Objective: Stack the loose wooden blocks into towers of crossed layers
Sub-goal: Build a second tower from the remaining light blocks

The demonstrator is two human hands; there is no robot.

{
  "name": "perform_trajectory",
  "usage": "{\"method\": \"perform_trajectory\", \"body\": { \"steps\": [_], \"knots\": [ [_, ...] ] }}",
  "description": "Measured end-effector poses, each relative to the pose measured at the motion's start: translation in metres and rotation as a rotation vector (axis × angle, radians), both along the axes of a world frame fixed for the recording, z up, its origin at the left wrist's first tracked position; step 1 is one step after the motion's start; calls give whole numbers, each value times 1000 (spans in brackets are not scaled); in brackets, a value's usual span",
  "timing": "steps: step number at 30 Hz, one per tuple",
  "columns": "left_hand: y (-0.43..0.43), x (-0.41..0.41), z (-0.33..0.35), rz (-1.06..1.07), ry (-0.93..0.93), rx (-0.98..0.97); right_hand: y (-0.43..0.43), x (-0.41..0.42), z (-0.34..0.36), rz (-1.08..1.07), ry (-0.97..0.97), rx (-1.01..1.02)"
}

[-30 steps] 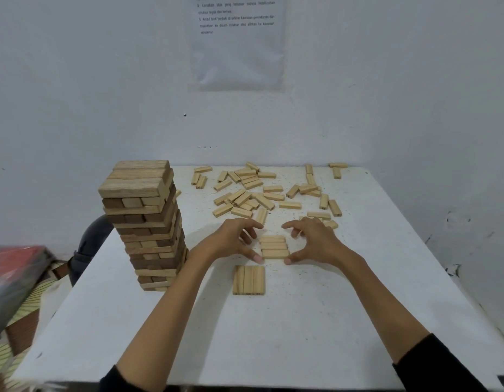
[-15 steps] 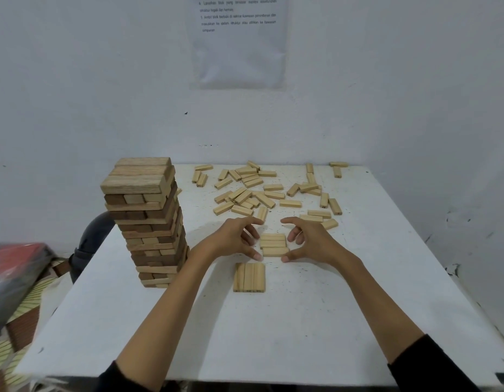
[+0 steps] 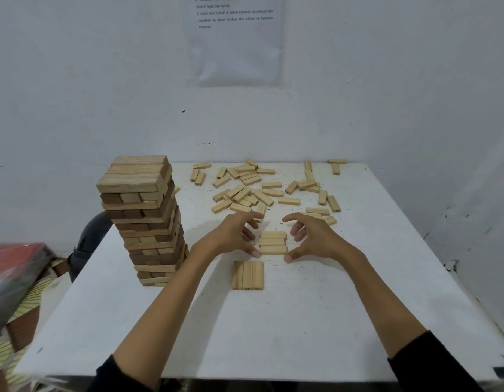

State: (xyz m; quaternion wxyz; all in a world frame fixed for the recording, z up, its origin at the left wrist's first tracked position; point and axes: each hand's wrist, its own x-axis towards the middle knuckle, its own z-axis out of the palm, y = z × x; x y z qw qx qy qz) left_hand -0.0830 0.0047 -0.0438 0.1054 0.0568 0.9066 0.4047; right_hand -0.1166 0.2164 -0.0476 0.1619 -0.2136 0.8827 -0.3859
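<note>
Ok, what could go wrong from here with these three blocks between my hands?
The three-block row is flanked only at its ends by the left hand and right hand; lifted that way, the middle block may slip out.
Set down carelessly, it could shift the base layer.
The left forearm lies near the tall tower and might nudge it.

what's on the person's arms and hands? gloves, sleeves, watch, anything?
No gloves: the left hand and right hand are bare, with no rings or watch visible. The left sleeve and right sleeve are plain black and end near the elbows, leaving the forearms uncovered.
</note>
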Motion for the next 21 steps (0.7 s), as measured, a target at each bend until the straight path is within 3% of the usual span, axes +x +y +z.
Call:
{"method": "perform_trajectory", "body": {
  "steps": [15, 21],
  "knots": [
    [-3, -6, -11, 27, 10, 18, 2, -1, -5, -39, -74, -99],
    [0, -1, -4, -19, 9, -9, -2, 2, -7, 17, 69, 15]
  ]
}}
